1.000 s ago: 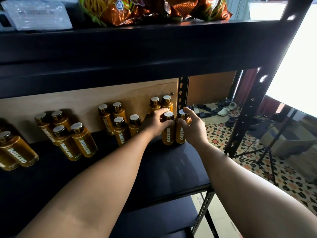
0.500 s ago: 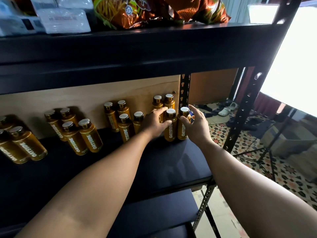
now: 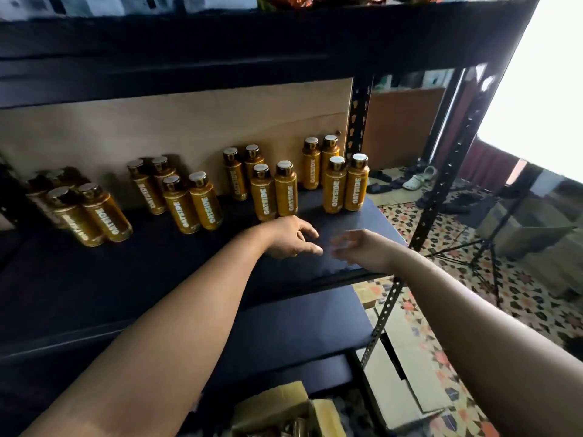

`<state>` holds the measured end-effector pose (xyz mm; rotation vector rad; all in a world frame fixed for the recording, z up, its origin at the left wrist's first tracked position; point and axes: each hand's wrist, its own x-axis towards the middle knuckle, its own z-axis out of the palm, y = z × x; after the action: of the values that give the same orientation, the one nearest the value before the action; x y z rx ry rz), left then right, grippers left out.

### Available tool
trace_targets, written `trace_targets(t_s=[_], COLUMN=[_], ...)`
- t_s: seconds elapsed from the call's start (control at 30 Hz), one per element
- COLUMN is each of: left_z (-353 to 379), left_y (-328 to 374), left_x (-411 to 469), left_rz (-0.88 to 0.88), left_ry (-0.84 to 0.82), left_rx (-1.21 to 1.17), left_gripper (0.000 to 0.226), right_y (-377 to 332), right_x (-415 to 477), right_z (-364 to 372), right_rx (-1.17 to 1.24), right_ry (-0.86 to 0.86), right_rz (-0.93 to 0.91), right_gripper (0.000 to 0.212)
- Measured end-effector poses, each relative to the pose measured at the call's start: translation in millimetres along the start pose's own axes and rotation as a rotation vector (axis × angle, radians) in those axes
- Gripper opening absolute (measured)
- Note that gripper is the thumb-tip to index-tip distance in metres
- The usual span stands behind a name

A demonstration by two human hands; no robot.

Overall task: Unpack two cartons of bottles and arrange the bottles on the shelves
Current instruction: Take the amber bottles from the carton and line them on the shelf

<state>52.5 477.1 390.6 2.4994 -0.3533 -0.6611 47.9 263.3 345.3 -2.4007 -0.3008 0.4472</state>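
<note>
Several amber OATSIDE bottles with dark caps stand in clusters along the back of the dark shelf (image 3: 164, 266). The rightmost pair (image 3: 345, 186) stands at the shelf's right end, free of my hands. My left hand (image 3: 291, 238) hovers over the shelf in front of them, fingers loosely curled and empty. My right hand (image 3: 362, 247), blurred by motion, is beside it near the shelf's front edge and also holds nothing. An open cardboard carton (image 3: 277, 411) shows at the bottom edge, with bottle tops dimly visible inside.
A black shelf post (image 3: 358, 121) rises behind the rightmost bottles, and another post (image 3: 448, 171) stands at the front right. An upper shelf (image 3: 252, 36) overhangs. A lower shelf (image 3: 284, 326) lies below. Patterned floor, shoes (image 3: 416, 181) and a tripod (image 3: 482, 257) lie to the right.
Both hands let go of the rightmost two bottles and drew back toward me. The bottles stay standing at the shelf's right end. The view has tipped downward, revealing the carton.
</note>
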Motion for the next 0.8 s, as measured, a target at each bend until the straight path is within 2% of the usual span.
trace_targets(t_s=[0.07, 0.23, 0.33, 0.43, 0.5, 0.63, 0.8], left_z=[20.1, 87.1, 137.6, 195.3, 238.2, 322.9, 405.7], left_y=[-10.4, -35.1, -49.9, -60.9, -67.8, -87.4, -135.9], left_x=[-23.4, -84.6, -113.9, -137.4, -148.4, -167.8, -180.8], left_rz=[-0.018, -0.105, -0.235, -0.353, -0.41, -0.503, -0.614], left_ry=[-0.01, 0.01, 0.022, 0.037, 0.016, -0.076, -0.172], left_rx=[0.002, -0.043, -0.115, -0.195, -0.227, -0.333, -0.431], left_gripper=[0.062, 0.063, 0.064, 0.065, 0.065, 0.063, 0.063], right_y=[2.9, 26.2, 48.8, 70.2, 84.1, 110.3, 139.7], right_x=[-18.4, -59.2, -80.1, -99.6, -110.0, -127.8, -138.3], right_z=[19.5, 78.0, 111.9, 140.3, 161.3, 215.1, 296.8], right_rx=[0.032, 0.059, -0.035, -0.123, -0.175, -0.271, -0.234], right_ry=[-0.067, -0.177, -0.307, -0.452, -0.504, -0.609, -0.779], right_rz=[0.025, -0.008, -0.044, -0.088, -0.107, -0.099, -0.038], right_gripper=[0.036, 0.037, 0.046, 0.042, 0.038, 0.047, 0.045])
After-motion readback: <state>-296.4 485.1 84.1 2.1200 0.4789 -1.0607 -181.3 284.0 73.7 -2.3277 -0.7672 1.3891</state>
